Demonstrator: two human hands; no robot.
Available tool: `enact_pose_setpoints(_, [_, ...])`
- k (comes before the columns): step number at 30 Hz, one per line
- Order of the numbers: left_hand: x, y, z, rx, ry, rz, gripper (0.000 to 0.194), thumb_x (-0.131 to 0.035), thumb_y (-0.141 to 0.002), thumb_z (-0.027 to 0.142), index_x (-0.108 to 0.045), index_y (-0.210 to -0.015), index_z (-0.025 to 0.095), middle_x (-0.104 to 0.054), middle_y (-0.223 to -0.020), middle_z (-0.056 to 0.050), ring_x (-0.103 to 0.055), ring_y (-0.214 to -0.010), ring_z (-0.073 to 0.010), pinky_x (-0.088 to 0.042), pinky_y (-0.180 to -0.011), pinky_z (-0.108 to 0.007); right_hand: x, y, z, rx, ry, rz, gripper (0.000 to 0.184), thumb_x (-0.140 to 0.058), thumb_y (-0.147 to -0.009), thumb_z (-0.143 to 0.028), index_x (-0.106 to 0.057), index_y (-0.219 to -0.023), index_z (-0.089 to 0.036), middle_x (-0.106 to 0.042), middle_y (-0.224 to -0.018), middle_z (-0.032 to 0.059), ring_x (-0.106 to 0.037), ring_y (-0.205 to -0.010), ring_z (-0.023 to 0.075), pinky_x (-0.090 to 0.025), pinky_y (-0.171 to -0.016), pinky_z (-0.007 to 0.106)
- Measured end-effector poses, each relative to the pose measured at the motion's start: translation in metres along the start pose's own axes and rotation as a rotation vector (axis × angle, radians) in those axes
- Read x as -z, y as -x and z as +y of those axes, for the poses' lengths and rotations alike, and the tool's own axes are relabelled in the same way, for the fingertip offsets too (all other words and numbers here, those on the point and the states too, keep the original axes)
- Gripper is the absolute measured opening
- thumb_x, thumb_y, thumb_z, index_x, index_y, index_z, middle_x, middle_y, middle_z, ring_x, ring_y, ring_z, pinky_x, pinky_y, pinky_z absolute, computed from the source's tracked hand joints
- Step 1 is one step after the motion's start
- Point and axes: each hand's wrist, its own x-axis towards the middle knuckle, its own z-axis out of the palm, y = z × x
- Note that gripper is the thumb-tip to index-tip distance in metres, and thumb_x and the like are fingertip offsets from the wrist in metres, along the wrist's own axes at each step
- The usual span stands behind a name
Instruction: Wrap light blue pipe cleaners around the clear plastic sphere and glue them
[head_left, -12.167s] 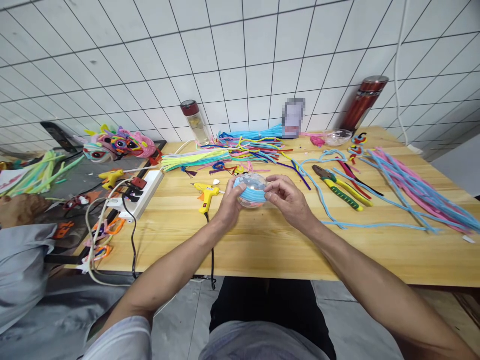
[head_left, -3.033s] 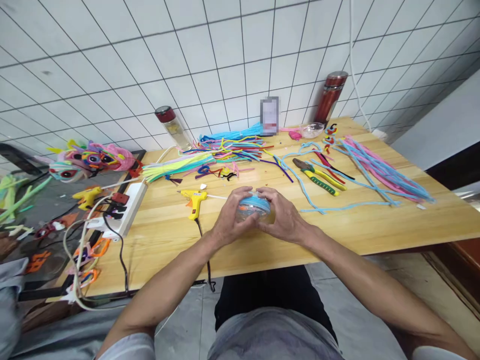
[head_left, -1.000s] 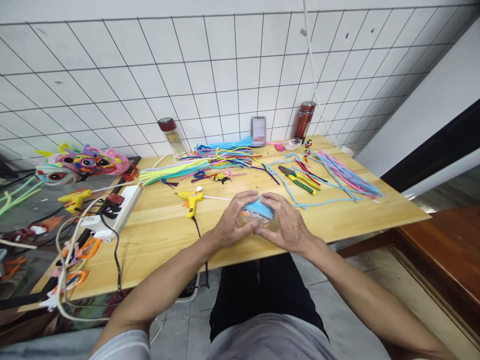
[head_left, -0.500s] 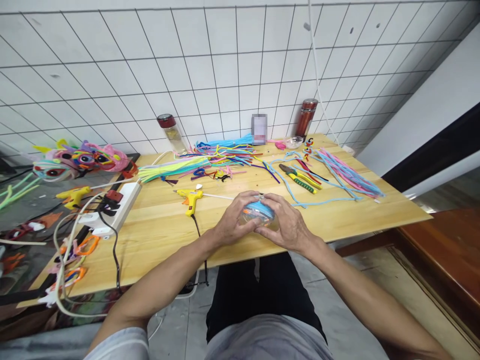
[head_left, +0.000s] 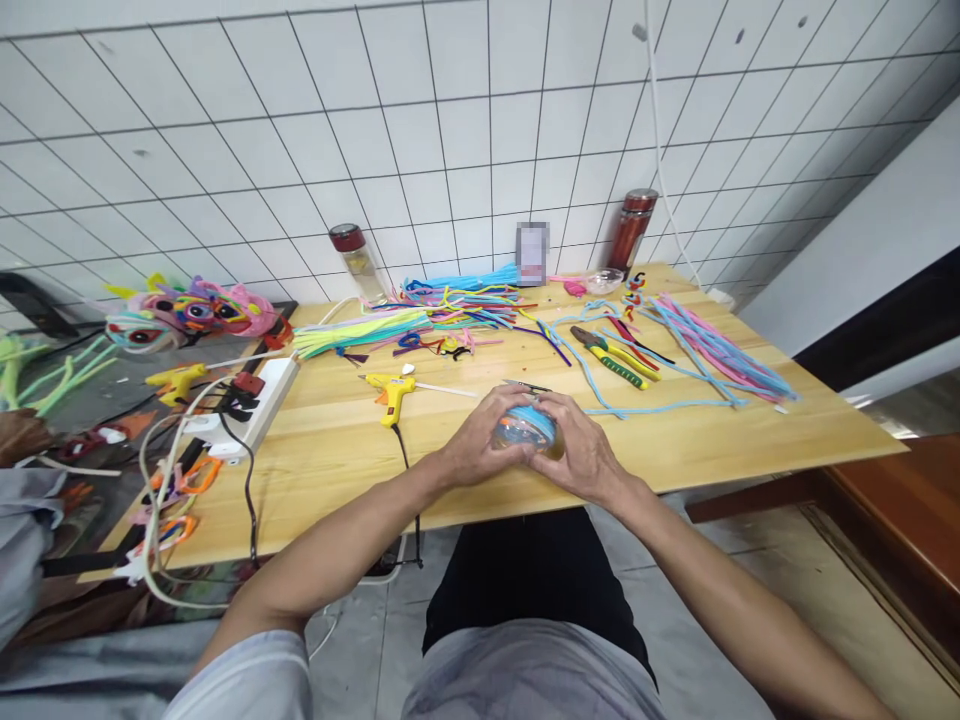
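Observation:
A clear, rounded plastic ball (head_left: 525, 432) with light-blue fuzzy strips and a bit of orange on it is held over the front of the table. My left hand (head_left: 480, 438) curls around its left side, thumb low on the near face. From the right, my right hand (head_left: 583, 450) grips the same ball, its fingers over the top. Both palms hide the ball's sides, so I cannot tell whether the strips lie inside or outside. Behind my hands, a thin dark tool (head_left: 531, 386) lies on the table, partly covered by my fingers.
A yellow glue gun (head_left: 393, 392) lies left of my hands; pliers (head_left: 611, 358) lie to the right. Pipe cleaners (head_left: 724, 350) spread along the back and right. A power strip (head_left: 259, 410) with cables sits left. Another person's hand (head_left: 22, 437) shows at the far left.
The view has shifted, so the table sits further right in the picture. My fingers have shifted slightly on the ball, showing more of its front. The other person's hand and sleeve have appeared at left.

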Motion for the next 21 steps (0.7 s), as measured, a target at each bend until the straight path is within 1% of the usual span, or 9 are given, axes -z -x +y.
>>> enact_pose_setpoints(2, [0.000,0.000,0.000,0.026,0.004,-0.005,0.066,-0.081,-0.096,0.049,-0.056,-0.152,0.025,-0.059,-0.155,-0.020,-0.056,-0.151,-0.0363,-0.049,-0.125,-0.061,-0.001,0.001,0.001,-0.001,-0.006,0.008,0.062,-0.076,-0.100,-0.046,-0.052,-0.152,-0.024,-0.070,-0.143,0.0195,-0.073,-0.134,0.0355,-0.066,-0.106,0.055])
enact_pose_setpoints(5, [0.000,-0.001,0.002,0.060,-0.013,-0.007,0.062,-0.079,-0.098,0.044,-0.054,-0.152,0.025,-0.059,-0.154,-0.020,-0.057,-0.150,-0.0354,-0.050,-0.124,-0.061,0.000,0.002,0.004,0.005,-0.025,-0.001,0.065,-0.080,-0.098,-0.046,-0.052,-0.153,-0.024,-0.071,-0.143,0.0198,-0.072,-0.135,0.0361,-0.066,-0.107,0.056])
enact_pose_setpoints(10, [-0.001,-0.003,0.001,0.025,-0.023,-0.005,0.059,-0.078,-0.099,0.043,-0.056,-0.151,0.026,-0.062,-0.150,-0.018,-0.057,-0.151,-0.0344,-0.050,-0.125,-0.061,0.002,0.003,0.009,-0.001,-0.036,-0.031,0.069,-0.082,-0.097,-0.050,-0.052,-0.154,-0.024,-0.071,-0.144,0.0198,-0.071,-0.137,0.0375,-0.065,-0.109,0.058])
enact_pose_setpoints(13, [-0.001,-0.005,-0.001,0.019,-0.006,-0.016,0.062,-0.080,-0.097,0.046,-0.057,-0.150,0.025,-0.063,-0.149,-0.018,-0.057,-0.150,-0.0346,-0.050,-0.125,-0.060,0.003,0.001,0.009,0.012,-0.035,-0.026,0.066,-0.079,-0.099,-0.053,-0.054,-0.152,-0.024,-0.071,-0.142,0.0196,-0.072,-0.134,0.0369,-0.066,-0.107,0.058])
enact_pose_setpoints(15, [-0.001,-0.006,-0.003,0.035,0.010,-0.010,0.063,-0.082,-0.095,0.050,-0.059,-0.147,0.024,-0.065,-0.146,-0.018,-0.060,-0.146,-0.0346,-0.052,-0.123,-0.059,0.004,-0.001,0.009,0.022,-0.033,-0.016,0.064,-0.077,-0.100,-0.056,-0.055,-0.151,-0.024,-0.072,-0.140,0.0194,-0.074,-0.131,0.0365,-0.067,-0.105,0.056])
enact_pose_setpoints(19, [-0.006,-0.008,-0.007,0.100,0.015,0.028,0.063,-0.080,-0.094,0.056,-0.061,-0.142,0.021,-0.067,-0.142,-0.017,-0.065,-0.138,-0.0331,-0.054,-0.120,-0.055,0.003,-0.006,0.012,0.019,-0.002,-0.016,0.064,-0.072,-0.101,-0.064,-0.057,-0.149,-0.025,-0.074,-0.135,0.0176,-0.077,-0.122,0.0355,-0.070,-0.098,0.054])
enact_pose_setpoints(21, [-0.008,-0.010,-0.008,0.114,0.004,0.047,0.063,-0.080,-0.093,0.057,-0.062,-0.140,0.020,-0.067,-0.139,-0.017,-0.066,-0.135,-0.0333,-0.055,-0.119,-0.055,0.003,-0.008,0.014,0.013,0.004,-0.018,0.062,-0.071,-0.102,-0.064,-0.057,-0.148,-0.025,-0.074,-0.134,0.0172,-0.077,-0.121,0.0349,-0.069,-0.098,0.053])
